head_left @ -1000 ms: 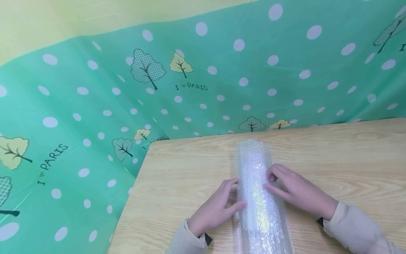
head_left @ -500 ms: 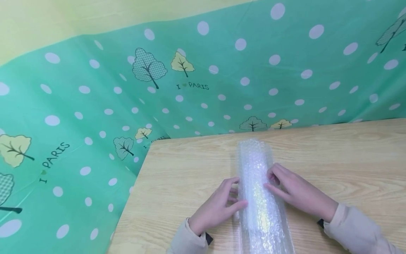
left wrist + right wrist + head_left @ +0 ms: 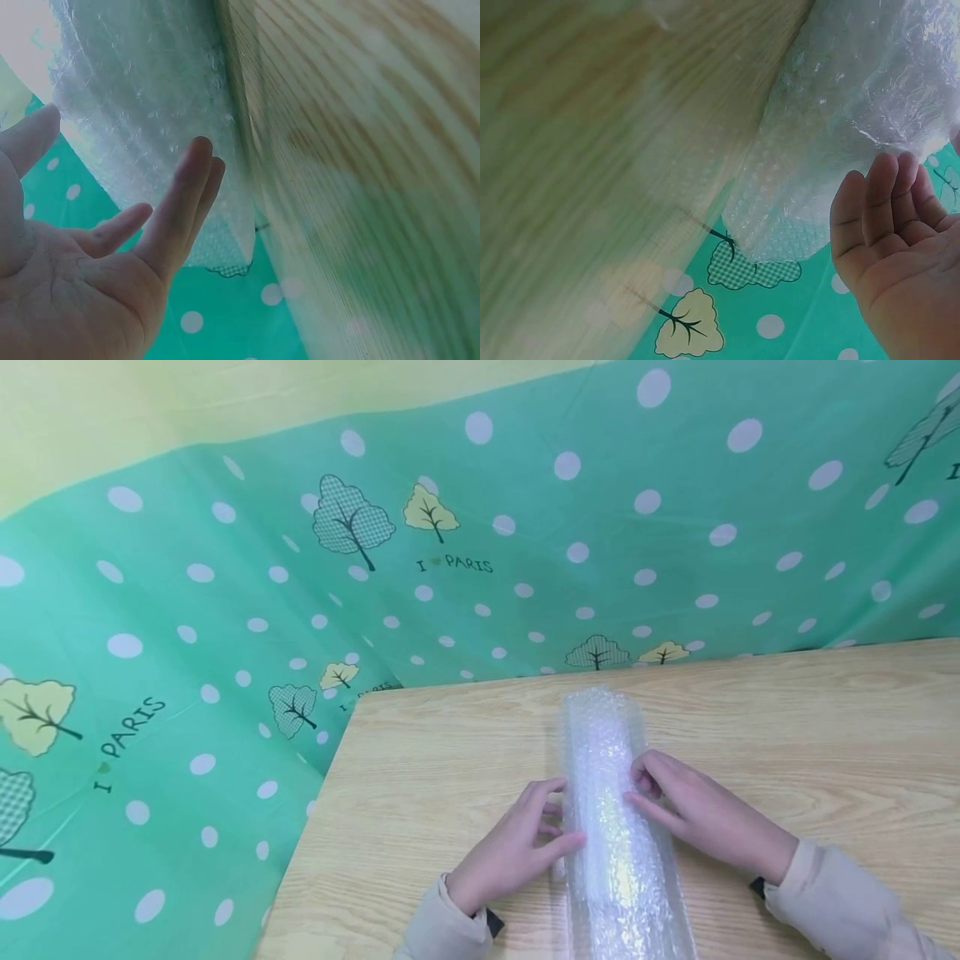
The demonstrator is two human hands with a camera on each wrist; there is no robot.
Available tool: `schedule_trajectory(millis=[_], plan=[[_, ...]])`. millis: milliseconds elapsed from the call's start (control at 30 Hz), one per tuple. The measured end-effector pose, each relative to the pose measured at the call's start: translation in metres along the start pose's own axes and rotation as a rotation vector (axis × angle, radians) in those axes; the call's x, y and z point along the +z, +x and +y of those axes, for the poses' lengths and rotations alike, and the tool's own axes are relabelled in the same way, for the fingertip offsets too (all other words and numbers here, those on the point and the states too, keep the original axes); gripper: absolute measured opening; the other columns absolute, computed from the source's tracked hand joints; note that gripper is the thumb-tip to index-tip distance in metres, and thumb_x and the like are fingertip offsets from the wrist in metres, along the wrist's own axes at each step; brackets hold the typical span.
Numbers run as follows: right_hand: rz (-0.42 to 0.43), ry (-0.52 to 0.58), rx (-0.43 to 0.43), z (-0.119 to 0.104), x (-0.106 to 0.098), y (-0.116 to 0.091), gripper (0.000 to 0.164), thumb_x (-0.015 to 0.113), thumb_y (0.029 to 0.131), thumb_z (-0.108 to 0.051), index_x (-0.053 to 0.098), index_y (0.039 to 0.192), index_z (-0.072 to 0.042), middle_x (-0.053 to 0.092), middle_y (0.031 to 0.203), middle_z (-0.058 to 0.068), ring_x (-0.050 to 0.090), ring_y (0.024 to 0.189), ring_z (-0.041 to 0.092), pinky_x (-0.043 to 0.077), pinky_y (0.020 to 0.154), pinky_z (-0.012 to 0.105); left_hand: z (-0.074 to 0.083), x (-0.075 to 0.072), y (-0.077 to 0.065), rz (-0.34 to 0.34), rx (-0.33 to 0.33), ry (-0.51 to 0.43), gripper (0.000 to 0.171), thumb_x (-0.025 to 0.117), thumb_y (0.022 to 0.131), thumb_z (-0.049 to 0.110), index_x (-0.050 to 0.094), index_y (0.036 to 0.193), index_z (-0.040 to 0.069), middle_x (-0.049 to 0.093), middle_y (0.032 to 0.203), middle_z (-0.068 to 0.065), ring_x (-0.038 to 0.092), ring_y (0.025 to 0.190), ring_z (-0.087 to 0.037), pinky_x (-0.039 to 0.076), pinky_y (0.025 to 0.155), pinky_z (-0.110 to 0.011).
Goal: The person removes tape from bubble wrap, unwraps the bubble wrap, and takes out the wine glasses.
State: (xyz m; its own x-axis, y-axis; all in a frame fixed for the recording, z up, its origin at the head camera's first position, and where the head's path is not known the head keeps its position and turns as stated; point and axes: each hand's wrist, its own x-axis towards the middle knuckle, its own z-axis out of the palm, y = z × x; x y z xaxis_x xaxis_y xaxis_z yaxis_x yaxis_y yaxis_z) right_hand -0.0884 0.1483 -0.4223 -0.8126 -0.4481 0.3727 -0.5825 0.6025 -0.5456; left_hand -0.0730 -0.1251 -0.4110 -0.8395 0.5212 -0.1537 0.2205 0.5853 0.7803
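A long piece of clear bubble wrap [image 3: 611,827], folded into layers, lies lengthwise on the table, its near end beyond the bottom of the head view. From its left side my left hand [image 3: 517,843] touches it, thumb on the upper face and fingers at the edge. In the left wrist view the fingers of the left hand [image 3: 97,277] are fairly straight and spread. Opposite, my right hand [image 3: 697,810] has bent fingers and a thumb on the wrap's right part, pinching it. Creases in the bubble wrap [image 3: 870,97] run to those fingertips in the right wrist view.
The wooden table [image 3: 435,760] has a light grain and ends at the left in a slanted edge. Behind and left of it hangs a green curtain [image 3: 247,568] with white dots and printed trees. Grey sleeves [image 3: 840,893] cover both forearms.
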Motion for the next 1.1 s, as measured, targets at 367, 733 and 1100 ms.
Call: schedule_trajectory(millis=[367, 733, 1100], plan=[[-0.004, 0.004, 0.017, -0.0002, -0.0002, -0.0006, 0.015, 0.066, 0.096, -0.021, 0.052, 0.102, -0.021, 0.049, 0.090, -0.015, 0.047, 0.081, -0.002, 0.049, 0.069, 0.020, -0.0018, 0.0005, 0.0005, -0.005, 0.001, -0.010, 0.074, 0.055, 0.094, 0.061, 0.028, 0.153, 0.027, 0.046, 0.141, 0.003, 0.061, 0.112, -0.010, 0.054, 0.095, -0.026], [0.004, 0.028, -0.004, -0.0018, 0.0000, -0.0002, 0.015, 0.067, 0.096, -0.018, 0.053, 0.102, -0.020, 0.049, 0.088, -0.017, 0.047, 0.080, -0.004, 0.050, 0.068, 0.018, -0.0027, 0.0008, 0.0002, -0.004, -0.004, -0.004, 0.073, 0.054, 0.093, 0.062, 0.028, 0.153, 0.029, 0.046, 0.142, 0.004, 0.061, 0.111, -0.009, 0.054, 0.094, -0.025], [0.021, 0.000, -0.093, 0.0000, -0.0009, 0.0004, 0.024, 0.061, 0.093, 0.002, 0.053, 0.103, -0.018, 0.048, 0.090, -0.017, 0.046, 0.080, -0.002, 0.047, 0.068, 0.015, -0.0030, 0.0004, 0.0005, -0.015, -0.014, -0.028, 0.072, 0.056, 0.094, 0.059, 0.027, 0.153, 0.029, 0.045, 0.142, 0.004, 0.061, 0.111, -0.009, 0.054, 0.095, -0.024]])
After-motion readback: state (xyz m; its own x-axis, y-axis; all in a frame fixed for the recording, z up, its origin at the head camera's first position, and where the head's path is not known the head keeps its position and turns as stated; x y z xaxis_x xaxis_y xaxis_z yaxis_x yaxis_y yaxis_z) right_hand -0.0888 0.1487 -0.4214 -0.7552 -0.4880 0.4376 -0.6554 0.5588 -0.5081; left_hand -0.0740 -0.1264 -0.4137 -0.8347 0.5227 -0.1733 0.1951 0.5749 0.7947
